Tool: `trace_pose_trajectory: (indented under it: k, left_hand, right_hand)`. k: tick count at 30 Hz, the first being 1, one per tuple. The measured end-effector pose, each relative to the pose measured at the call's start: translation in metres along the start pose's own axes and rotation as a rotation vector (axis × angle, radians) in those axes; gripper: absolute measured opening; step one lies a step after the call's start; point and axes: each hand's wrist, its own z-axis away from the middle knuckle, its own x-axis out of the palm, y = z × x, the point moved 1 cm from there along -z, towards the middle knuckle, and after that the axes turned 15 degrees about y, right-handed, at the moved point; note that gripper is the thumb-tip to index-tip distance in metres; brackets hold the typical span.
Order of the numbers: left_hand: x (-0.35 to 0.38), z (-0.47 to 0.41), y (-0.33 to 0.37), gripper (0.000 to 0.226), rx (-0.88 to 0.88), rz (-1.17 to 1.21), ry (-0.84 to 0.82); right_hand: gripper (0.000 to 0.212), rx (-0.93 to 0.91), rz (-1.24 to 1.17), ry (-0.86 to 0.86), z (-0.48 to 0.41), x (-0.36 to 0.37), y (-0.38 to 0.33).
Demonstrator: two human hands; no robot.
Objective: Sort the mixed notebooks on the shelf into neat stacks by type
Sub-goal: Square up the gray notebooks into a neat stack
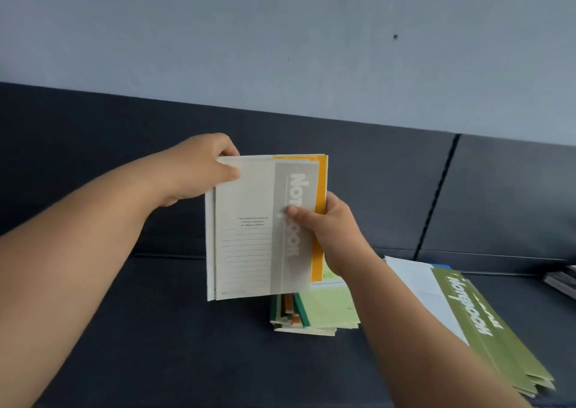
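I hold a small bundle of notebooks upright above the dark surface. The front one is a cream notebook with a grey band printed "Notebook"; an orange-edged notebook shows behind it. My left hand pinches the bundle's top left corner. My right hand grips its right edge, thumb on the grey band. Under the bundle lies a stack of pale green notebooks. To the right lies a fanned stack of olive green notebooks.
Everything rests on a dark blue-grey padded surface with a raised back panel and a grey wall behind. Some dark items sit at the far right edge.
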Motion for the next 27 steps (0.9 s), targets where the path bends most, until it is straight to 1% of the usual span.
trace_pose_trajectory:
  k: [2, 5, 8, 12, 16, 19, 23, 25, 27]
  left_hand:
    - [-0.021, 0.004, -0.023, 0.014, -0.004, 0.005, 0.040]
    - [-0.050, 0.010, -0.057, 0.015, -0.033, 0.061, 0.088]
    - [-0.066, 0.015, -0.090, 0.016, -0.091, 0.139, 0.096]
    - [-0.067, 0.023, -0.125, 0.018, -0.134, 0.201, 0.097]
    - [-0.052, 0.031, -0.156, 0.023, -0.210, 0.306, 0.095]
    - [-0.038, 0.040, -0.175, 0.037, -0.316, 0.447, 0.045]
    - [-0.019, 0.056, -0.190, 0.057, -0.524, 0.749, -0.023]
    - [-0.008, 0.062, -0.190, 0.066, -0.558, 0.811, -0.041]
    - [-0.001, 0.066, -0.186, 0.069, -0.552, 0.828, -0.059]
  right_hand:
    - [0.031, 0.019, -0.034, 0.002, 0.010, 0.033, 0.003]
    - [0.030, 0.045, -0.082, 0.003, 0.022, 0.078, 0.011]
    - [0.031, 0.076, -0.094, 0.008, 0.031, 0.114, 0.024]
    - [0.032, 0.120, -0.068, 0.050, 0.039, 0.142, 0.045]
    - [0.033, 0.154, -0.026, 0.079, 0.045, 0.151, 0.060]
    - [0.037, 0.165, -0.034, 0.098, 0.047, 0.151, 0.064]
    - [0.043, 0.173, -0.065, 0.052, 0.048, 0.150, 0.069]
    - [0.053, 0.173, -0.078, 0.007, 0.051, 0.155, 0.073]
    - [0.065, 0.165, -0.080, -0.036, 0.052, 0.161, 0.076]
